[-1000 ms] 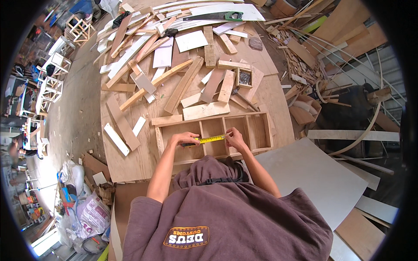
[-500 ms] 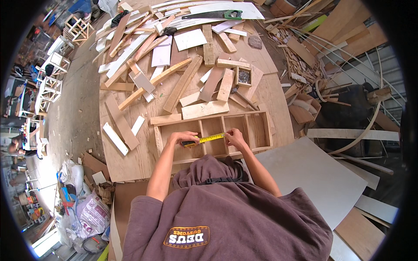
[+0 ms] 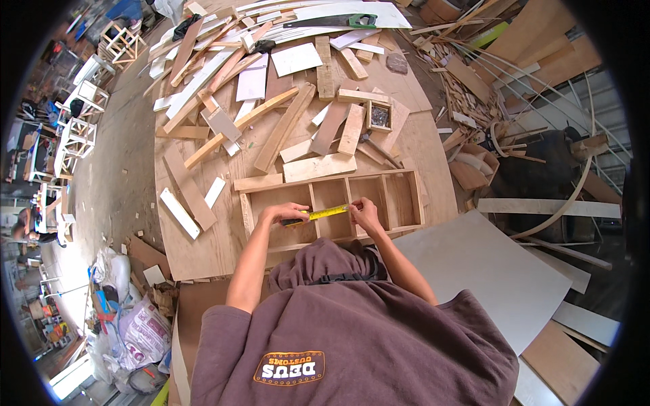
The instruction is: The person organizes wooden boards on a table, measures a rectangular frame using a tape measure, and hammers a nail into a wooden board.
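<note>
A wooden frame [image 3: 244,203] divided into several compartments lies at the near edge of the work board. Over it my left hand [image 3: 284,211] grips a tape measure, and its yellow blade [image 3: 327,212] stretches rightward across a middle compartment. My right hand [image 3: 364,216] pinches the blade’s far end at a divider. Loose boards [image 3: 318,167] lie just beyond the frame, beside a hammer [image 3: 386,154] and a small open wooden box [image 3: 380,116] of dark metal bits.
Piled offcuts and a handsaw [image 3: 362,21] cover the back of the board [image 3: 433,155]. A large pale sheet [image 3: 474,277] lies at right, near scrap wood [image 3: 467,81]. Bags [image 3: 139,331] sit lower left. Another person [image 3: 30,223] is at the far left, near white wooden frames [image 3: 78,145].
</note>
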Available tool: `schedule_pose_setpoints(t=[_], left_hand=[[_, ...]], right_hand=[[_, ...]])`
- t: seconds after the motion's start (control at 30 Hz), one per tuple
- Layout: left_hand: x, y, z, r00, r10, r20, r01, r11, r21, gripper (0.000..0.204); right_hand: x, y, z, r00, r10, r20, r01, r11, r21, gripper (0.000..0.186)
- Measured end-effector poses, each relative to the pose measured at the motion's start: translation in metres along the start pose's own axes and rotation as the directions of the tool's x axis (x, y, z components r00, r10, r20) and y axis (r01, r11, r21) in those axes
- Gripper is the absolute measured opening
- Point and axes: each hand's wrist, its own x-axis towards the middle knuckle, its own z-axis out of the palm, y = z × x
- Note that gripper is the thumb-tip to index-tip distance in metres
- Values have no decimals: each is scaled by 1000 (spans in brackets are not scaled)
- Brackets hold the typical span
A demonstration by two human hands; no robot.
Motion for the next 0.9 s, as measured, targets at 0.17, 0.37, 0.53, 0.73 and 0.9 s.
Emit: schedule_pose_setpoints(t=[0.17,0.37,0.53,0.73,0.9], left_hand=[[-2,-2,0,999,18,-38,-17,1000,15,89],[-5,1,1,999,0,-32,0,1000,18,88],[-5,-6,0,998,26,-56,-27,1000,-11,90],[-19,13,8,993,38,-109,-37,999,10,100],[-39,-1,7,926,206,-315,-187,978,90,115]], right_hand=[[4,1,-2,999,36,32,-37,999,38,21],[4,-2,-2,998,54,39,-55,998,25,21],[4,-3,-1,995,68,69,-73,995,72,22],[6,11,-7,991,92,94,-106,982,157,23],[-7,-17,1,991,39,125,-65,976,206,30]])
